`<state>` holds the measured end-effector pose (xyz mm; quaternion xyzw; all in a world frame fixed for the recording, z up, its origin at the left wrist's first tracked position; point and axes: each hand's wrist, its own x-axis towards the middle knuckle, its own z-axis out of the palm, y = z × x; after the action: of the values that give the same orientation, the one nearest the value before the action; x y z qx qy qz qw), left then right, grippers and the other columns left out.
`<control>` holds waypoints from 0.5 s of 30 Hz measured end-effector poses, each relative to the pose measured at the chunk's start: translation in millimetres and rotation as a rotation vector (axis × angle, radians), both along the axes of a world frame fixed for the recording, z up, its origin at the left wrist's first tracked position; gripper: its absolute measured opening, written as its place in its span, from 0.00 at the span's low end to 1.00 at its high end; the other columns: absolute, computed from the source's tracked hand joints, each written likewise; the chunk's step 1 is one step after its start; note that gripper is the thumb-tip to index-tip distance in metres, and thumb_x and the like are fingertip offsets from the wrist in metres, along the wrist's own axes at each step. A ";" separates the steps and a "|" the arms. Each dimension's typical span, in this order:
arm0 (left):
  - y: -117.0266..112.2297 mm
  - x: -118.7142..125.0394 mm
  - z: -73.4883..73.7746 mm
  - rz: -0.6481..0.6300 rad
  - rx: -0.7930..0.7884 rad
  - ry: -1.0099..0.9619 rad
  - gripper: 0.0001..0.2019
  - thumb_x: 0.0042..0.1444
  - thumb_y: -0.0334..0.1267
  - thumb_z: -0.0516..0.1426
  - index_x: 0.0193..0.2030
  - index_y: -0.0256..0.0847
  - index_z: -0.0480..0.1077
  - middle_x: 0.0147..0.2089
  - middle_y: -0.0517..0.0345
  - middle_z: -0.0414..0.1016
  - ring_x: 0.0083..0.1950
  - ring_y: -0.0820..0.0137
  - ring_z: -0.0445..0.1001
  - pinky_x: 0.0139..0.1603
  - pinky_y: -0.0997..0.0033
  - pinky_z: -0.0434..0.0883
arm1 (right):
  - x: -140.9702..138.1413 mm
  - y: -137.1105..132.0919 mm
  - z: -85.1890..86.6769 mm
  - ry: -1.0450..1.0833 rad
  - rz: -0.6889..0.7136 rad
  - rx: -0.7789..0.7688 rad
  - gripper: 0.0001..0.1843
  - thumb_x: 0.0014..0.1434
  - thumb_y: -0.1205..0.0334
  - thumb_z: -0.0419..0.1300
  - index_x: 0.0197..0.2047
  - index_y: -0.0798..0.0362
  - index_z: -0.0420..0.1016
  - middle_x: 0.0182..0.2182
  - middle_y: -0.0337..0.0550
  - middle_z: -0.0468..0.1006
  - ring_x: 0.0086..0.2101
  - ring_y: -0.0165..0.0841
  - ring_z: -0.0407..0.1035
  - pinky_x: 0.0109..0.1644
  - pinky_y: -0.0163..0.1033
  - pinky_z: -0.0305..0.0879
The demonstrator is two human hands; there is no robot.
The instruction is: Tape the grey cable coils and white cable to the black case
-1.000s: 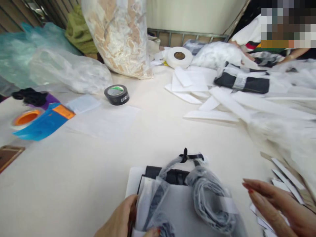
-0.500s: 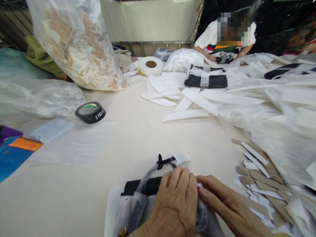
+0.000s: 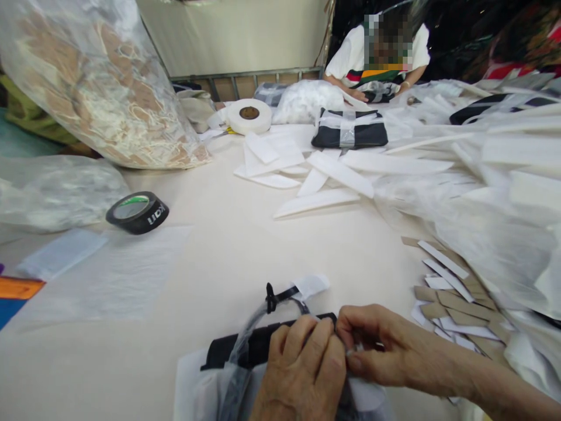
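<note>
Pale table (image 3: pixel 219 257) where a black item (image 3: pixel 232 351) lay near, a black tape roll (image 3: pixel 140 221) sat left, card scraps (image 3: pixel 464 310) were strewn right, a bulging clear sack (image 3: pixel 118 99) stood far left

Resting the left hand (image 3: pixel 302 368), fingers bent, on a dark wrapped bundle (image 3: pixel 239 348); curling the right hand (image 3: pixel 372 345) in close beside it, fingertips partly hidden. Looking past, over the pale table (image 3: pixel 219 257), to a roll of black tape (image 3: pixel 151 219) on the left, tan and white strips (image 3: pixel 462 317) heaped on the right, and, at the far side, a person (image 3: pixel 349 58) in a white top.
</note>
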<state>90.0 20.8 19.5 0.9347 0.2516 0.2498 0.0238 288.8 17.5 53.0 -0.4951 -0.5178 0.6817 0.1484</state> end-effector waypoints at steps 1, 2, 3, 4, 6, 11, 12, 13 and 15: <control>0.7 0.0 0.4 -0.013 -0.034 -0.009 0.14 0.60 0.31 0.45 0.49 0.36 0.65 0.49 0.53 0.71 0.51 0.64 0.65 0.43 0.66 0.66 | -1.0 0.7 0.6 -0.051 0.026 0.058 0.10 0.49 0.60 0.58 0.26 0.53 0.59 0.21 0.31 0.58 0.24 0.25 0.51 0.25 0.31 0.48; 0.6 0.3 0.4 -0.012 -0.087 -0.020 0.13 0.60 0.31 0.44 0.49 0.36 0.64 0.47 0.54 0.72 0.50 0.64 0.66 0.43 0.66 0.67 | -2.0 1.1 1.4 -0.083 0.047 0.114 0.09 0.48 0.61 0.58 0.26 0.53 0.59 0.21 0.31 0.57 0.23 0.25 0.51 0.24 0.31 0.48; -0.2 0.9 0.1 0.001 -0.151 -0.030 0.13 0.60 0.30 0.44 0.48 0.36 0.64 0.45 0.54 0.72 0.50 0.64 0.66 0.44 0.66 0.67 | -2.8 1.2 2.1 -0.090 0.059 0.153 0.09 0.48 0.61 0.57 0.26 0.53 0.58 0.21 0.31 0.58 0.23 0.24 0.51 0.24 0.30 0.49; -1.6 1.7 -0.6 0.015 -0.210 -0.041 0.13 0.60 0.30 0.43 0.49 0.36 0.63 0.45 0.53 0.72 0.51 0.63 0.66 0.46 0.65 0.67 | -3.4 1.0 2.9 -0.087 0.064 0.178 0.09 0.48 0.61 0.56 0.26 0.52 0.58 0.21 0.31 0.58 0.23 0.24 0.51 0.24 0.30 0.49; -5.4 3.1 -3.0 0.040 -0.294 -0.061 0.14 0.59 0.28 0.43 0.50 0.35 0.60 0.46 0.50 0.71 0.52 0.61 0.66 0.50 0.61 0.65 | -4.5 0.3 4.0 -0.084 0.051 0.196 0.09 0.49 0.59 0.55 0.25 0.52 0.58 0.20 0.31 0.58 0.22 0.24 0.51 0.23 0.29 0.49; -12.0 2.4 -9.0 0.067 -0.312 -0.116 0.17 0.58 0.25 0.44 0.54 0.34 0.55 0.46 0.46 0.70 0.55 0.60 0.65 0.55 0.57 0.63 | -9.9 2.6 0.3 -0.094 0.025 0.248 0.15 0.52 0.53 0.56 0.23 0.52 0.57 0.17 0.30 0.56 0.20 0.23 0.50 0.20 0.29 0.48; -12.0 1.6 -8.8 0.070 -0.316 -0.127 0.18 0.58 0.24 0.45 0.55 0.34 0.54 0.46 0.47 0.70 0.54 0.60 0.66 0.56 0.57 0.63 | -11.4 4.3 -2.2 -0.086 0.018 0.262 0.16 0.52 0.53 0.57 0.23 0.52 0.56 0.16 0.29 0.56 0.19 0.22 0.49 0.19 0.28 0.47; -11.7 0.9 -8.2 0.068 -0.326 -0.136 0.18 0.57 0.24 0.45 0.55 0.35 0.53 0.46 0.47 0.69 0.54 0.60 0.66 0.56 0.57 0.63 | -12.9 6.0 -5.4 -0.069 0.008 0.273 0.16 0.51 0.54 0.57 0.22 0.52 0.55 0.16 0.28 0.55 0.19 0.21 0.48 0.19 0.27 0.46; -10.5 -0.5 -6.0 0.064 -0.356 -0.147 0.19 0.57 0.24 0.45 0.55 0.35 0.53 0.45 0.47 0.69 0.52 0.60 0.67 0.55 0.57 0.64 | -15.5 9.0 -12.7 0.007 -0.030 0.281 0.18 0.52 0.53 0.57 0.21 0.52 0.54 0.15 0.28 0.53 0.18 0.21 0.46 0.17 0.27 0.44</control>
<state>89.5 10.3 13.5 0.8865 0.3191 0.2695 0.1993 273.3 26.5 40.3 -0.4745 -0.6003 0.6019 0.2284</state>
